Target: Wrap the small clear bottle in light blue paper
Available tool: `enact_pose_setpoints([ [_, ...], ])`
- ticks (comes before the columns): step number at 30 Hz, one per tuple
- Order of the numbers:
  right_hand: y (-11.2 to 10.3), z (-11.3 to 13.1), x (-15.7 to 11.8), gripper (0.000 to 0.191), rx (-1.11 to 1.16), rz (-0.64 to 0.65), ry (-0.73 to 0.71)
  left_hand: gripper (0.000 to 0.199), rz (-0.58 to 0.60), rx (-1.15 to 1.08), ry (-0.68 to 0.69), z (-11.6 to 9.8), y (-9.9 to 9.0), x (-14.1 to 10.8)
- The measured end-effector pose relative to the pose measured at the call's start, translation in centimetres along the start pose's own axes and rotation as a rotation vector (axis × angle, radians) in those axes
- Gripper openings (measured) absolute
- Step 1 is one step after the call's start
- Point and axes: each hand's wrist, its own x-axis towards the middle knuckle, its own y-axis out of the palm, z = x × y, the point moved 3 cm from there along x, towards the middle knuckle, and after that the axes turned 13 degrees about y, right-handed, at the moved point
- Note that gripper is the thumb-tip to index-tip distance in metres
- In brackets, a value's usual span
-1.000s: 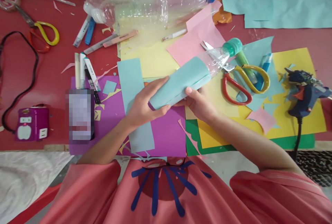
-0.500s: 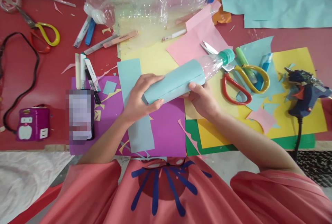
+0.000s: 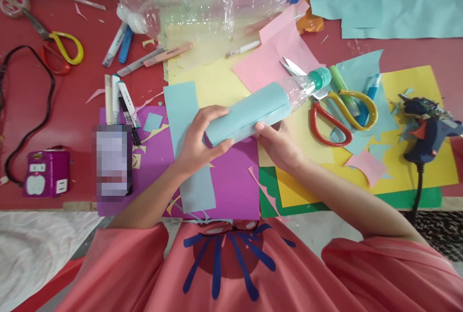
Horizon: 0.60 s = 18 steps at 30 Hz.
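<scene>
A clear plastic bottle [image 3: 297, 91] with a green cap is wrapped round its body in light blue paper [image 3: 253, 109], tilted with the cap up to the right. My left hand [image 3: 200, 133] is closed round the base end, thumb below and fingers above. My right hand [image 3: 278, 144] grips the lower side near the middle, its thumb on the paper by the overlapping seam; its other fingers are hidden underneath. Beneath the bottle lie a light blue paper strip [image 3: 197, 182] and purple paper [image 3: 235, 182]. Scissors [image 3: 331, 124] with red and yellow handles lie right of my right hand.
A glue gun [image 3: 425, 133] rests on yellow paper [image 3: 405, 177] at the right. Several clear bottles [image 3: 202, 13] lie along the back. Markers [image 3: 115, 100], a phone [image 3: 112, 160], a purple power socket box [image 3: 46, 173] and another pair of scissors [image 3: 54, 44] are at the left.
The bottle has shifted slightly to the right with both hands on it. My right thumb has slid a little left along the paper, toward the base.
</scene>
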Motion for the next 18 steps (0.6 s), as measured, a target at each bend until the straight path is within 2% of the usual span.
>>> enact_pose_setpoints([
  [6, 0.05, 0.08, 0.11, 0.063, -0.035, 0.045, 0.007, 0.048, 0.040, 0.089, 0.063, -0.04, 0.35, -0.28],
  [12, -0.45, 0.09, 0.50, 0.049, -0.044, -0.008, -0.014, 0.046, -0.015, -0.058, 0.010, -0.05, 0.12, -0.12],
  [18, -0.71, -0.39, 0.83, 0.046, 0.011, 0.014, -0.003, 0.043, -0.062, -0.145, -0.015, 0.03, -0.16, 0.16],
])
